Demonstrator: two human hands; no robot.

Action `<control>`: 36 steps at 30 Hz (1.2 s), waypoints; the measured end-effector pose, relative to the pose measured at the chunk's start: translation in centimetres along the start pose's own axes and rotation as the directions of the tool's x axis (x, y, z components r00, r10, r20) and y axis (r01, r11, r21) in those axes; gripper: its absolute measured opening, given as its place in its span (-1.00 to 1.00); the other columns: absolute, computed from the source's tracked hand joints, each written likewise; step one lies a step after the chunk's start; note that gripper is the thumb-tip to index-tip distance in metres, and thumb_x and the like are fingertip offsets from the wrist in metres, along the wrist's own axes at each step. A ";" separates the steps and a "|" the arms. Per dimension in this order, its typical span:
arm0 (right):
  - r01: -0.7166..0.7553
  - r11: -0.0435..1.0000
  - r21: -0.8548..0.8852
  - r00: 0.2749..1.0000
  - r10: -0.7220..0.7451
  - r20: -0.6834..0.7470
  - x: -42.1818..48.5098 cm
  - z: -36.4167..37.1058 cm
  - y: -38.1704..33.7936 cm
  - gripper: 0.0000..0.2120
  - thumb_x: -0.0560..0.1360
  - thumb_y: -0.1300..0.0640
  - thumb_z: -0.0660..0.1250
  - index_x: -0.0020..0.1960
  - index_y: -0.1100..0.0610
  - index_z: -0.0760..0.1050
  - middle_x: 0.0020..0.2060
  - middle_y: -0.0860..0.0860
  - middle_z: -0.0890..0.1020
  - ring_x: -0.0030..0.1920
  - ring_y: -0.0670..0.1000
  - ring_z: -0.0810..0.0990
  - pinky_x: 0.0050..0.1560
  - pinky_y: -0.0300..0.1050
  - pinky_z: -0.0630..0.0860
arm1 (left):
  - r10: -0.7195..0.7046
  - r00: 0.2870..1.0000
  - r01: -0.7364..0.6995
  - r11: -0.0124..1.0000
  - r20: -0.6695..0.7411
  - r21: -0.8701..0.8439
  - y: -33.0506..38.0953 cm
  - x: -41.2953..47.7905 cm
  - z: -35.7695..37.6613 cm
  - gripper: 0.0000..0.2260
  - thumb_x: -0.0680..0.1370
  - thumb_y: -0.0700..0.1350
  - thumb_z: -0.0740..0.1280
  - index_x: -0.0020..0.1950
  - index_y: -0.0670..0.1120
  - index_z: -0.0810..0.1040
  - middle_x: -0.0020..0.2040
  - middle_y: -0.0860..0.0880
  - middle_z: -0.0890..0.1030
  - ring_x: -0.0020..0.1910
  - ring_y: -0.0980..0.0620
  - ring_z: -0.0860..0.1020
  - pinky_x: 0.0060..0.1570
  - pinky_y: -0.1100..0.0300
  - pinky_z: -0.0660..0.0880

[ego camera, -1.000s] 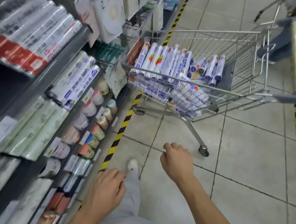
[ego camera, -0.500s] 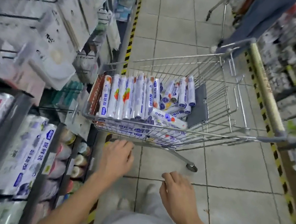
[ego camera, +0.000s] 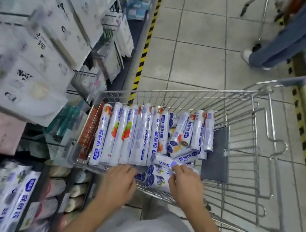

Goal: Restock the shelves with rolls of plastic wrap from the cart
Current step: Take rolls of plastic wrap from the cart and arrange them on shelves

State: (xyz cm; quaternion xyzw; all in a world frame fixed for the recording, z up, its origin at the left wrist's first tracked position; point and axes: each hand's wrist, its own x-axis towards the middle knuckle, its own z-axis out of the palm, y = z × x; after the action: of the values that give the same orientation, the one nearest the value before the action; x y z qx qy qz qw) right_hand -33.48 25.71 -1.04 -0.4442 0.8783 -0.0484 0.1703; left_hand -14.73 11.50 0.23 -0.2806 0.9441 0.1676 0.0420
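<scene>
The cart (ego camera: 217,155) holds rolls of plastic wrap (ego camera: 142,134). The left hand (ego camera: 118,183) hovers released at its near rim. The right hand (ego camera: 186,182) has fingers (ego camera: 177,169) touching a crosswise roll (ego camera: 162,160); grip unclear. It is likely light, stiff and slick, so grasp mid-length.

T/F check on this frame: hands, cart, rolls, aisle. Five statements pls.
1. The left hand and right hand both reach into the cart over its near rim. True.
2. The cart is empty. False: it holds many rolls of plastic wrap.
3. The right hand's fingertips touch a roll lying crosswise. True.
4. The left hand holds a roll up at a shelf. False: it is at the cart, with no roll lifted.
5. Another person's leg shows beyond the cart. True.
</scene>
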 end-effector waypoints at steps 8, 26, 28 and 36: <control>-0.220 0.971 0.099 0.957 0.195 0.217 12.7 1.4 3.8 -0.70 0.63 0.07 0.20 0.30 0.14 0.48 0.04 0.12 0.61 -0.03 0.17 0.61 -0.21 -0.04 0.45 | -0.128 0.972 0.140 0.989 0.197 -0.046 -1.7 6.1 1.6 -0.85 0.57 -0.08 0.23 0.01 -0.01 0.60 -0.12 0.07 0.58 -0.19 0.06 0.52 -0.12 0.14 0.47; -0.617 0.765 0.184 0.751 0.504 0.427 23.9 2.9 1.0 -0.69 0.52 0.03 0.38 0.02 0.27 0.42 -0.27 0.04 0.54 -0.33 0.03 0.53 -0.39 -0.18 0.37 | -0.366 0.803 0.580 0.660 0.470 -0.478 -6.8 15.7 2.7 -0.86 0.62 -0.14 0.30 0.14 0.00 0.59 0.02 0.05 0.62 -0.08 0.12 0.57 -0.09 0.19 0.51; -0.666 0.639 0.386 0.736 0.474 0.484 22.8 1.4 0.6 -0.74 0.50 0.05 0.40 -0.17 0.18 0.39 -0.38 0.01 0.50 -0.48 -0.05 0.50 -0.41 -0.18 0.38 | -0.382 0.758 0.648 0.536 0.528 -0.542 -6.7 16.5 2.5 -0.87 0.63 -0.14 0.30 0.13 0.01 0.60 0.02 0.03 0.62 -0.05 0.09 0.60 -0.08 0.21 0.52; -0.597 0.302 0.744 0.797 0.118 0.592 15.5 -1.4 -3.2 -0.64 0.55 0.12 0.44 0.31 0.11 0.49 -0.06 0.14 0.67 -0.18 0.18 0.70 -0.13 0.19 0.64 | -0.208 0.659 0.728 -0.066 0.723 -0.682 -5.6 19.8 1.7 -0.72 0.67 0.05 0.29 0.28 -0.08 0.61 0.11 -0.07 0.72 0.07 -0.07 0.69 0.08 0.09 0.63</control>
State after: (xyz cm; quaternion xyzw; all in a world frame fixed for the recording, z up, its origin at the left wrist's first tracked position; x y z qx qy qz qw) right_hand -39.98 11.38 -2.96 -0.0605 0.7202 -0.3787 0.5781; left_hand -28.30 -2.55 -6.49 -0.5144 0.3997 0.7518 0.1020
